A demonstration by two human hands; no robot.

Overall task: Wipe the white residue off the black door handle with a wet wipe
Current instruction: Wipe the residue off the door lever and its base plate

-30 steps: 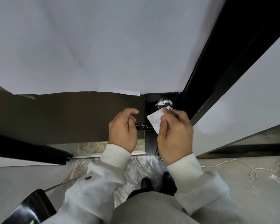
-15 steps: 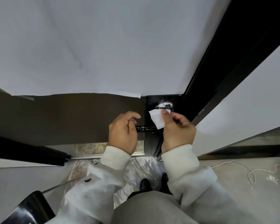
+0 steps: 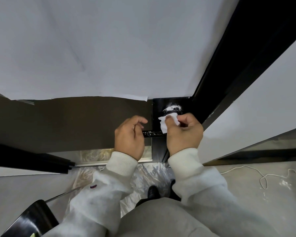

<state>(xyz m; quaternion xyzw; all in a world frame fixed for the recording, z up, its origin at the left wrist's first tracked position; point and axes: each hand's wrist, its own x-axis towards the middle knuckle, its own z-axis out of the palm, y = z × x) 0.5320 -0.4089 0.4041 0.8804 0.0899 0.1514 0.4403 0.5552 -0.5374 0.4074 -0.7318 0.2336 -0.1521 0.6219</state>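
The black door handle (image 3: 152,133) is a thin horizontal lever with small white flecks, running between my two hands. Above it, the round base of the handle on the black door edge carries a thick patch of white residue (image 3: 172,107). My left hand (image 3: 129,136) is closed around the lever's left end. My right hand (image 3: 184,132) pinches a small folded white wet wipe (image 3: 164,124) between thumb and fingers, its top edge just under the residue patch and touching the base.
The brown door panel (image 3: 72,124) has white paper taped over its upper part. A black door frame (image 3: 246,53) runs diagonally at the right. Clear plastic sheeting (image 3: 143,177) covers the floor by my black shoes. A black chair (image 3: 29,219) sits bottom left, a white cord (image 3: 263,177) at right.
My right hand has moved up and to the right with the wipe, from the lever to just below the residue on the round base. My left hand has stayed on the lever.
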